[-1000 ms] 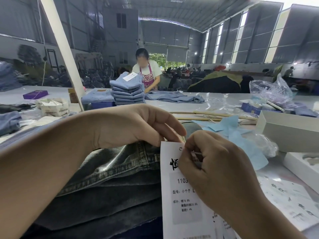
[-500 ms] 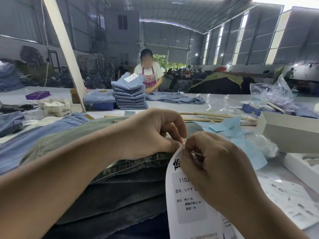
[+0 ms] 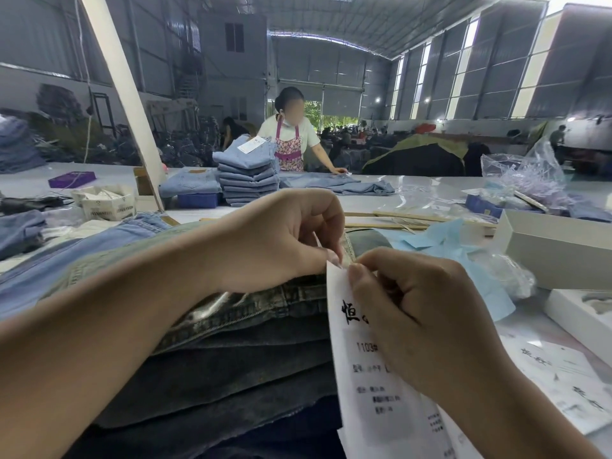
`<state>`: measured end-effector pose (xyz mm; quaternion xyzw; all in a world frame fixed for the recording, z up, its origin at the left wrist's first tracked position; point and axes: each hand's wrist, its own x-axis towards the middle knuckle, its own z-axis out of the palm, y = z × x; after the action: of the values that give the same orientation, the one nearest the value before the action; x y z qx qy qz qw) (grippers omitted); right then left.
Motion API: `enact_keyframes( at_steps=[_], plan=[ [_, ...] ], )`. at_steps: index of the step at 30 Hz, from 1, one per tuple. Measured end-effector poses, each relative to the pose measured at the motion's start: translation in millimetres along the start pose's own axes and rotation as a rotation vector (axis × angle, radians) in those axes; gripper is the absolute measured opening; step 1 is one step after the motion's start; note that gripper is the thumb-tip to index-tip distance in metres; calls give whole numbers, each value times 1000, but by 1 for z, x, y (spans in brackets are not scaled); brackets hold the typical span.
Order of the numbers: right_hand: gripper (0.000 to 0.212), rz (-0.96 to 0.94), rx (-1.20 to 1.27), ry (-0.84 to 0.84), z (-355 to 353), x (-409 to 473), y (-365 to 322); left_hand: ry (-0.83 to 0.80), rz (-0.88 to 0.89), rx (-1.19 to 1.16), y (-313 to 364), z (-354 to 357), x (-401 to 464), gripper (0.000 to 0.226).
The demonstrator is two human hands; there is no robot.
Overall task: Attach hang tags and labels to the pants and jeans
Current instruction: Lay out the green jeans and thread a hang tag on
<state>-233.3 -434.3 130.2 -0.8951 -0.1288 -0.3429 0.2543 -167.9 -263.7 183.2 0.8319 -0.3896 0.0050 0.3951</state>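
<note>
My left hand [image 3: 281, 240] rests on the jeans [image 3: 238, 313], fingers curled, thumb and fingertips pinching the top corner of the hang tag [image 3: 367, 369] at the waistband. My right hand [image 3: 420, 323] pinches the same top edge, fingers curled tight. The white tag hangs lengthwise toward me, top edge at the waistband. The jeans top a stack on the table [image 3: 516, 323].

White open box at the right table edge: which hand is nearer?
Right. The right hand sits just left of the white box; the left hand is farther left, over the jeans.
</note>
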Motion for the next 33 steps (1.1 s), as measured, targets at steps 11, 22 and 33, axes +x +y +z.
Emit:
enact_keyframes(
  at_steps=[11, 22, 33],
  plan=[
    [25, 20, 98, -24, -2, 3, 1, -13, 58, 50, -1, 4, -3, 18],
    [8, -74, 70, 96, -2, 0, 4, -183, 18, 513, 11, -2, 1, 25],
    [9, -86, 90, 91, -4, 1, 6, -268, 45, 499, 14, -6, 1, 21]
  ],
)
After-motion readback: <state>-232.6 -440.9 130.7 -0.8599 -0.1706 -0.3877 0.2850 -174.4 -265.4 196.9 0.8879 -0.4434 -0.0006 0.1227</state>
